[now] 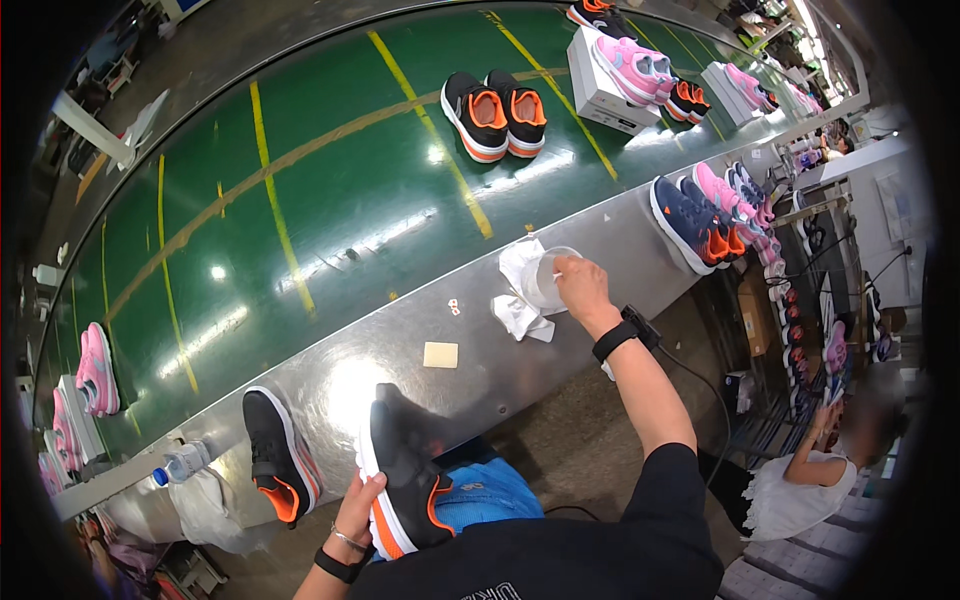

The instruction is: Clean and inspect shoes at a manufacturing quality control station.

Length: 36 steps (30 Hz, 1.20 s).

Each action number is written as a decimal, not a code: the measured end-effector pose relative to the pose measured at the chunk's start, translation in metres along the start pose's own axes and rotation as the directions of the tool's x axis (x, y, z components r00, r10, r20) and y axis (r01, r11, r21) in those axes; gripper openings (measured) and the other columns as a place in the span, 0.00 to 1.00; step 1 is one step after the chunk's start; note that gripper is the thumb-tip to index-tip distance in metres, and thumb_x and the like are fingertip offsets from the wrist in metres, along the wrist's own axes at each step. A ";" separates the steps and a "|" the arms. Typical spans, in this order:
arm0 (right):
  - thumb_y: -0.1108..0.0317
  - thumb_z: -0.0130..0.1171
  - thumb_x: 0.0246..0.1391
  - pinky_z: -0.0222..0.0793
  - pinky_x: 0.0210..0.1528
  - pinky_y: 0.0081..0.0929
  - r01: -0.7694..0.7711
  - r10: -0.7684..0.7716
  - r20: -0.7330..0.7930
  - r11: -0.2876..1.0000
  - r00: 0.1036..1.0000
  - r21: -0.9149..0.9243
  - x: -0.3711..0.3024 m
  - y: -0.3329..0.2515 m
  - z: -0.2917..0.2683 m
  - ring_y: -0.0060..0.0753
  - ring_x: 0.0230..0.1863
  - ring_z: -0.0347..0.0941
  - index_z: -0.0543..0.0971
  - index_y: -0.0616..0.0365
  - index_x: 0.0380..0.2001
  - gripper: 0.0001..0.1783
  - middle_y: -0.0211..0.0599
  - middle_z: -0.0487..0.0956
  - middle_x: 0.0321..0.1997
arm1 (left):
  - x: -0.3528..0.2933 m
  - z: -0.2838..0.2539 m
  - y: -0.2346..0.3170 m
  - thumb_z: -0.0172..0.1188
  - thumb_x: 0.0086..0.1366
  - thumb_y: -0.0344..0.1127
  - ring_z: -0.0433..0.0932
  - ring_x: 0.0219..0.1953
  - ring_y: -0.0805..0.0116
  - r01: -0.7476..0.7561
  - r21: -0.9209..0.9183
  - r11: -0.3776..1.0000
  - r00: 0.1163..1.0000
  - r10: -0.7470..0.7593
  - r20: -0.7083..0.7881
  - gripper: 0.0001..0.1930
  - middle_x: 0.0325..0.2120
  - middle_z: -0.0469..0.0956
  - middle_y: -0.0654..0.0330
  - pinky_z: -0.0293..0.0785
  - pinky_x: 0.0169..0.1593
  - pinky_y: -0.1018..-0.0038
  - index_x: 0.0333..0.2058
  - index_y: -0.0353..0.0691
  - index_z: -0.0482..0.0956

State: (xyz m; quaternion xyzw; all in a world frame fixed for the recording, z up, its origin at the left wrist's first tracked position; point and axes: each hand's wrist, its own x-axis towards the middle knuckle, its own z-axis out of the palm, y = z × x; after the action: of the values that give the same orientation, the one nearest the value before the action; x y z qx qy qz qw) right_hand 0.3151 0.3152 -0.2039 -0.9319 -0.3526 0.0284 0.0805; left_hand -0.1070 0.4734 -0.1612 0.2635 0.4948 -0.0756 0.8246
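A black sneaker (398,470) with an orange lining and white-and-orange sole is gripped at its sole by my left hand (357,508), near the bench's front edge. Its matching sneaker (275,452) stands on the metal bench to the left. Farther right, my right hand (586,288) reaches over a translucent round tub (542,285). Those fingers are pinched together at the tub's opening; what they hold, if anything, is too small to make out. Crumpled white cloths (522,318) lie beside the tub. A cream square pad (440,355) rests between my hands.
Beyond the metal bench (330,350) runs a green conveyor belt (330,190) carrying black sneakers (495,115) and pink sneakers on a white box (605,95). More shoes (695,220) line the bench's right end. A bottle (183,463) lies left. Another person (810,480) is at right.
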 end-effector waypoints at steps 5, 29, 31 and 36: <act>0.73 0.53 0.39 0.67 0.32 0.39 -0.006 0.006 0.000 1.000 1.000 -0.023 -0.001 -0.001 0.001 0.46 0.31 0.73 0.75 0.55 0.24 0.04 0.39 0.76 0.27 | 0.002 -0.005 -0.002 0.55 0.57 0.37 0.69 0.46 0.68 0.011 -0.008 1.000 1.000 -0.011 0.002 0.27 0.44 0.69 0.59 0.66 0.48 0.74 0.54 0.37 0.58; 0.79 0.51 0.43 0.65 0.40 0.23 -0.121 -0.158 0.232 0.514 0.960 0.849 -0.107 -0.171 -0.036 0.28 0.36 0.71 0.76 0.61 0.32 0.10 0.34 0.75 0.32 | 0.008 -0.009 -0.009 0.59 0.54 0.35 0.59 0.56 0.65 -0.031 0.077 0.997 0.999 0.028 0.045 0.46 0.57 0.54 0.51 0.59 0.56 0.72 0.62 0.39 0.34; 0.79 0.52 0.44 0.65 0.40 0.22 -0.153 -0.265 0.296 0.451 0.918 0.879 -0.119 -0.206 -0.011 0.27 0.36 0.71 0.77 0.61 0.32 0.10 0.34 0.75 0.33 | 0.012 -0.010 -0.013 0.59 0.54 0.36 0.60 0.56 0.66 -0.042 0.088 0.995 0.998 0.039 0.039 0.46 0.56 0.56 0.51 0.59 0.55 0.73 0.62 0.37 0.35; 0.75 0.57 0.42 0.65 0.38 0.24 -0.111 -0.404 0.324 0.468 0.855 0.876 -0.119 -0.251 0.021 0.33 0.34 0.71 0.78 0.60 0.30 0.07 0.38 0.74 0.31 | 0.008 -0.005 -0.014 0.59 0.54 0.36 0.61 0.54 0.67 -0.116 0.143 0.983 0.992 0.109 0.060 0.45 0.55 0.59 0.51 0.59 0.54 0.75 0.61 0.37 0.37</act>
State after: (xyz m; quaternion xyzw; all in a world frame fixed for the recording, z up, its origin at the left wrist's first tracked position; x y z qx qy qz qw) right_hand 0.0604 0.4245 -0.1823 -0.6831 -0.3779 0.4314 0.4521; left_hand -0.1120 0.4653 -0.1752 0.3487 0.4508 -0.0718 0.8185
